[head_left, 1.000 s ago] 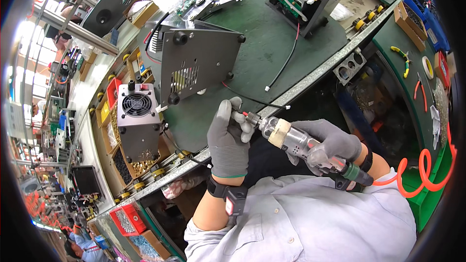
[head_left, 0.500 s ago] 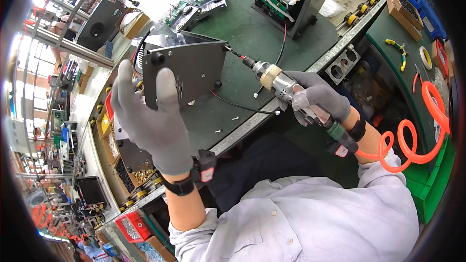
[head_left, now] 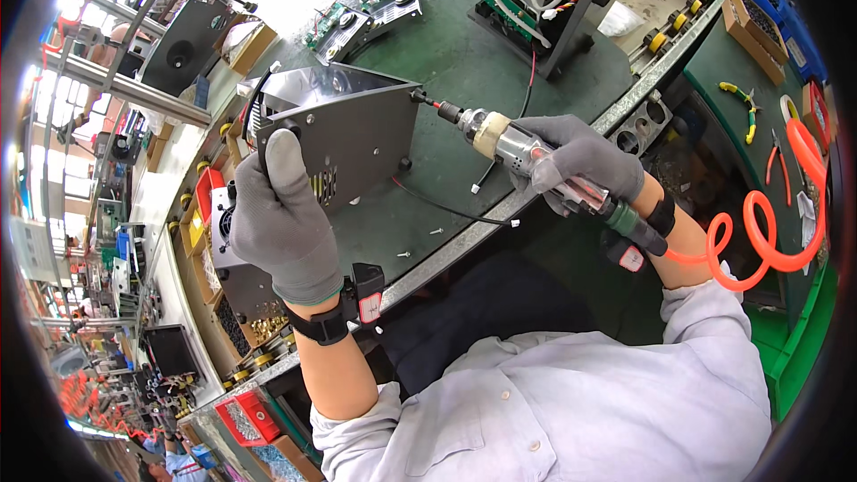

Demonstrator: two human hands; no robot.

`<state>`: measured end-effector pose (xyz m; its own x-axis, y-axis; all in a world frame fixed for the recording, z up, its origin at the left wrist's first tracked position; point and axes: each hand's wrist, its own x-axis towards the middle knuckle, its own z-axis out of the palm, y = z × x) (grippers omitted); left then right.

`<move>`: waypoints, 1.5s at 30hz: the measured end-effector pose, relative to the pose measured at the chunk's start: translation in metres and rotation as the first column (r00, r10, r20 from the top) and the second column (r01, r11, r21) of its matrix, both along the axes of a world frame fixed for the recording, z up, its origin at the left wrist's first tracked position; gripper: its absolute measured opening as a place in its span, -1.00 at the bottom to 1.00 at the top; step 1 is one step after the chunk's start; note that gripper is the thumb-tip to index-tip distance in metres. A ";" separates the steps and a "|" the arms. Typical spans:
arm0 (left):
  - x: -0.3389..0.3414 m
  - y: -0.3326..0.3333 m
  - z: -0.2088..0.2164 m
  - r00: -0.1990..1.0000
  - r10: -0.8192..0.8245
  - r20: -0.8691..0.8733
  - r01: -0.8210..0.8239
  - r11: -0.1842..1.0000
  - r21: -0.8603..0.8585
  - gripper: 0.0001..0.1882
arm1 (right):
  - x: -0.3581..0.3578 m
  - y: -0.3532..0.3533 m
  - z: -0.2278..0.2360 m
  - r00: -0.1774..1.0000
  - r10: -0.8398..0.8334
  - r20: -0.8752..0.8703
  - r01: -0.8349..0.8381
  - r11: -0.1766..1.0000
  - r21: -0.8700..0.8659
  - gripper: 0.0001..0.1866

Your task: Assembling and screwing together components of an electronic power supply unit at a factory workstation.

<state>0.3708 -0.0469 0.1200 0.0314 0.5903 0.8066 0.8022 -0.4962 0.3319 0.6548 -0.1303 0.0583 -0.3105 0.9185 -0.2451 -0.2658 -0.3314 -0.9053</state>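
A dark metal casing [head_left: 366, 138] with black rubber feet stands tilted on the green-topped bench [head_left: 384, 236]. My left hand [head_left: 286, 223], in a grey glove, is closed on its left edge, thumb against the dark face and fingers curled behind. My right hand [head_left: 580, 161], gloved too, wraps round a pneumatic screwdriver [head_left: 509, 145] with a clear body and an orange coiled hose [head_left: 763, 223]. The driver's bit meets a black foot [head_left: 417, 95] at the casing's upper right corner. Another foot [head_left: 404, 163] sits lower on the same face.
Loose screws [head_left: 403, 254] and a cable with a white plug [head_left: 482, 219] lie near the bench edge. Behind are circuit boards on brackets [head_left: 344, 31] and an open unit with wiring [head_left: 544, 9]. Pliers [head_left: 745, 112] rest on the right-hand bench; parts boxes [head_left: 245, 417] stand at left.
My left hand's spread fingers have closed onto the casing's left edge. The screwdriver bit stays at the upper right foot, with my right hand still round the tool.
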 end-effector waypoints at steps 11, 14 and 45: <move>-0.002 0.001 -0.001 1.000 0.005 0.012 -0.005 1.000 -0.020 -0.64 | -0.003 0.000 0.003 1.000 -0.024 0.018 0.023 0.998 0.051 -0.31; -0.003 0.001 -0.001 0.999 -0.029 0.014 0.029 0.999 0.039 -0.67 | -0.005 -0.005 0.006 0.999 -0.012 0.038 0.010 0.999 0.051 -0.34; 0.041 -0.081 -0.056 -0.180 0.406 0.896 0.983 0.050 0.175 -0.66 | -0.017 -0.123 0.036 0.964 0.041 -0.261 -0.097 0.974 -0.203 -0.15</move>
<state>0.4115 -0.1280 0.0636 0.5963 0.7780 -0.1978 -0.6234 0.6040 0.4966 0.6379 -0.2533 0.0942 -0.4488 0.8277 -0.3369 -0.4470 -0.5344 -0.7174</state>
